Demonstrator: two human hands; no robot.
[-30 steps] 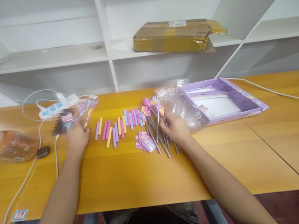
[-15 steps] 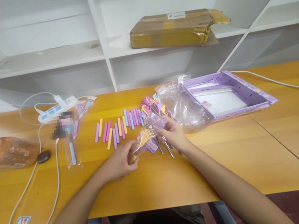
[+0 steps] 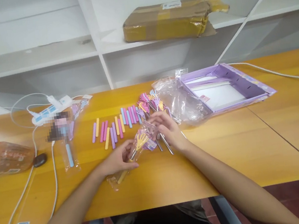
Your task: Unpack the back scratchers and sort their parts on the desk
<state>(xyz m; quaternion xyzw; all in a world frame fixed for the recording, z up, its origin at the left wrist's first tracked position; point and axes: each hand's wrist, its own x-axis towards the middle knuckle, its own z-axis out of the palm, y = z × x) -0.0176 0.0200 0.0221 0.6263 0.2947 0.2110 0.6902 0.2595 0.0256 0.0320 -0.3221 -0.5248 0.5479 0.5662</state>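
A yellow back scratcher [image 3: 141,141] with a hand-shaped head lies slanted inside a clear plastic sleeve. Around its shaft, my left hand [image 3: 119,157] is closed, and the yellow handle shows below the palm. My right hand [image 3: 166,128] pinches the upper end of the same plastic sleeve [image 3: 149,127]. Just beyond it is a pile of back scratcher heads [image 3: 156,102] in pink, purple, yellow and blue, with metal rods pointing toward me. Left of the pile, loose coloured handles [image 3: 106,132] lie in rows.
An open purple box [image 3: 243,104] stands at the back right, beside crumpled clear plastic bags [image 3: 183,100]. On the left are a bagged blue-handled scratcher [image 3: 69,155], a power strip [image 3: 52,110], white cables and an orange package [image 3: 5,158]. A taped carton [image 3: 165,23] rests on the shelf.
The sleeve's lower end and the yellow handle now show below my left hand. My right hand has shifted slightly, still at the sleeve's top. The camera view has shifted a little.
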